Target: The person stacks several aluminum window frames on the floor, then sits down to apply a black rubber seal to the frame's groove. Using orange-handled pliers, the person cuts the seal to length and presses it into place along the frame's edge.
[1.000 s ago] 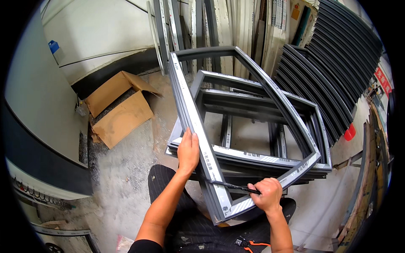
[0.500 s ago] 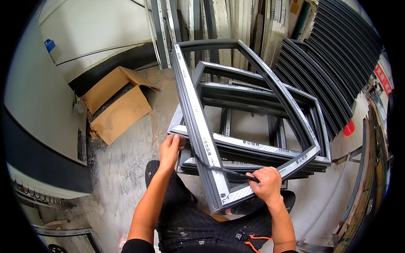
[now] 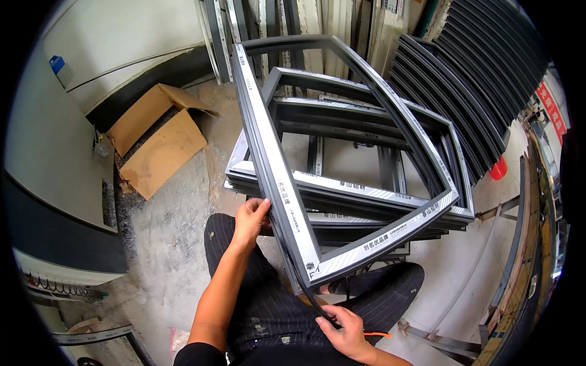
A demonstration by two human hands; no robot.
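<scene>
A dark grey window frame (image 3: 287, 201) with pale printed film lies tilted on top of a stack, its near corner over my lap. My left hand (image 3: 250, 221) is closed at its left side, thumb against the edge where a black rubber strip (image 3: 309, 294) runs. What its fingers grip is partly hidden. My right hand (image 3: 343, 331) is below the near corner, thumb and fingers closed on the lower part of the strip. Between the hands, the strip follows the frame's outer side and bends around the corner. An orange handle (image 3: 377, 334) shows beside my right hand.
Under the top frame are several more stacked frames (image 3: 342, 183). An open cardboard box (image 3: 163, 152) lies on the floor at left, near a grey cabinet (image 3: 55, 158). Dark curved frames (image 3: 452, 91) stand at the back right. Long profiles (image 3: 293, 36) lean behind; others line the right.
My right hand has moved down and left, off the near rail toward my lap. The strip, which crossed over the frame, now runs down its left side. My left hand has shifted against that side.
</scene>
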